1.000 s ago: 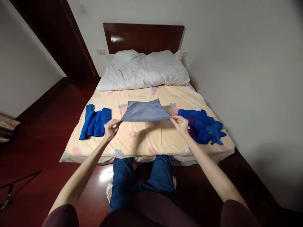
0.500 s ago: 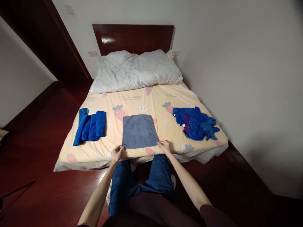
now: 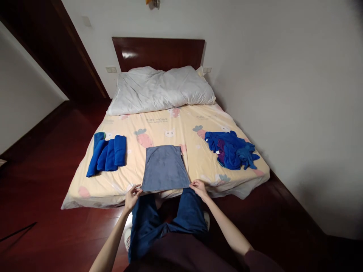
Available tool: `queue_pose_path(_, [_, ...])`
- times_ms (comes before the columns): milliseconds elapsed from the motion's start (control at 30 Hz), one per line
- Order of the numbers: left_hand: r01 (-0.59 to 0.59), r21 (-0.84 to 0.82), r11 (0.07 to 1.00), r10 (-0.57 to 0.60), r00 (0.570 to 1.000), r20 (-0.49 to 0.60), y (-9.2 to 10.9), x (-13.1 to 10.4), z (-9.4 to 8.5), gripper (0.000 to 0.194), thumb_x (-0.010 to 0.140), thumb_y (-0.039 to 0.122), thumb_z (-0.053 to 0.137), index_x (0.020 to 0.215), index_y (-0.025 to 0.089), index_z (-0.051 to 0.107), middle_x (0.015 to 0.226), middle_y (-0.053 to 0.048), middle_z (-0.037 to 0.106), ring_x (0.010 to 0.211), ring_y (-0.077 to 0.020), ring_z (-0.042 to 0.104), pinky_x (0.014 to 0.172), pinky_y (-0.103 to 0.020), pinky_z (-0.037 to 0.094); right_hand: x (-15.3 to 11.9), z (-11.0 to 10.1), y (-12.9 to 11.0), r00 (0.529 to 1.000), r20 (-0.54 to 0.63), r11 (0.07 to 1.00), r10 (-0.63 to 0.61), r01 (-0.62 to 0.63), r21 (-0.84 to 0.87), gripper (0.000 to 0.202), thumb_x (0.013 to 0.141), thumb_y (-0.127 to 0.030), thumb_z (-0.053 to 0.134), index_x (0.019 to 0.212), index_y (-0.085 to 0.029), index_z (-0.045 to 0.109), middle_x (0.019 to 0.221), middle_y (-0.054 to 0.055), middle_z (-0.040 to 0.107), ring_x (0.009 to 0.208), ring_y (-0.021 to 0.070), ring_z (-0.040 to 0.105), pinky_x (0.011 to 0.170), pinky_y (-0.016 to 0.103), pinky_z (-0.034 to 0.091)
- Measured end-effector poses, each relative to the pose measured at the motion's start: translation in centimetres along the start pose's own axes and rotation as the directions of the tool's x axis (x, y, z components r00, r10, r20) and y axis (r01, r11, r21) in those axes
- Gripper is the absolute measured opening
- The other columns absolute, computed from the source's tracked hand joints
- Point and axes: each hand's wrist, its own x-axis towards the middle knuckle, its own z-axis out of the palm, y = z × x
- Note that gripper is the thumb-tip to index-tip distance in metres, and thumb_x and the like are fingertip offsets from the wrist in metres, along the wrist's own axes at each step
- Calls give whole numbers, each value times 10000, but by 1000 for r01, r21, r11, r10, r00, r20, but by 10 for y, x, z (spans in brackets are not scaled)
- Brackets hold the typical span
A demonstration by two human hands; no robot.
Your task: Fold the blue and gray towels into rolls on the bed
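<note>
Pinching near corners of grey-blue cloth (image 3: 166,170) between closed thumb and fingertips of left hand (image 3: 134,196) and right hand (image 3: 199,189). Spread over front of patterned bedsheet (image 3: 198,158), with near edge stretched straight. Farther left: rolled blue towels (image 3: 110,155). Farther right: crumpled blue cloths (image 3: 232,151) with white tags (image 3: 217,152), illegible. Beyond: printed "Cute rabbit" lettering (image 3: 157,119), with smaller line unreadable. Farthest: white quilt (image 3: 164,90), wooden headboard (image 3: 160,53).

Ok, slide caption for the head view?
Left hand and right hand hold a grey cloth by two corners at the bed edge.
</note>
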Motion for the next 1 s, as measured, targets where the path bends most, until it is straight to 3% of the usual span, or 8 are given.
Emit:
queue_pose_path(133, [0,81,997,-13,989,149,1,-4,-10,565,746,594,626,1164,215,637,891,-52,776,916,-270,730,905,-403,549,-10,-4,-4,995,43,995,91,-89,-54,425,590,-506,825,773,-208,583,802,26,737,454,89,473,398,196,283])
queue_pose_path(300, [62,136,989,-91,972,218,20,31,-11,633,700,632,668,1169,208,635,960,-72,788,971,-285,736,883,-374,556,18,1,-32,988,36,988,147,-146,-41,444,566,-481,841,870,-213,659,889,77,764,644,183,639,437,217,343])
queue_pose_path(400, [74,172,982,-106,976,189,33,68,-8,571,731,620,658,1105,189,676,962,-100,789,983,-295,737,863,-358,560,54,12,-51,996,-14,996,92,-91,24,468,514,-494,855,832,-199,680,825,93,759,772,241,696,567,276,477])
queue_pose_path(533, [83,248,965,-110,989,99,50,123,-1,367,803,508,630,985,204,724,970,-89,790,982,-277,739,855,-323,558,113,30,-72,997,-63,999,-35,34,-9,461,485,-550,845,738,-196,691,815,83,760,820,251,707,723,334,540])
queue_pose_path(700, [115,298,948,-123,992,9,64,195,15,335,859,459,593,987,182,732,939,-109,789,917,-274,746,833,-330,545,192,58,-89,996,-59,995,-71,66,-76,423,562,-569,800,678,-174,701,699,67,743,742,260,708,679,348,548])
queue_pose_path(867, [148,309,939,-123,987,-100,77,257,33,416,910,478,542,1156,170,675,1005,-125,778,977,-266,732,877,-334,517,255,78,-88,989,-117,987,-93,76,-141,337,600,-475,820,639,-173,673,697,87,751,747,272,732,692,359,576])
queue_pose_path(1000, [91,329,940,-33,983,-180,85,283,47,327,915,399,555,1137,199,688,1047,-105,771,998,-243,721,910,-319,498,283,75,-75,985,-126,976,-117,90,-199,261,618,-393,820,677,-178,682,783,107,775,772,257,752,754,369,601])
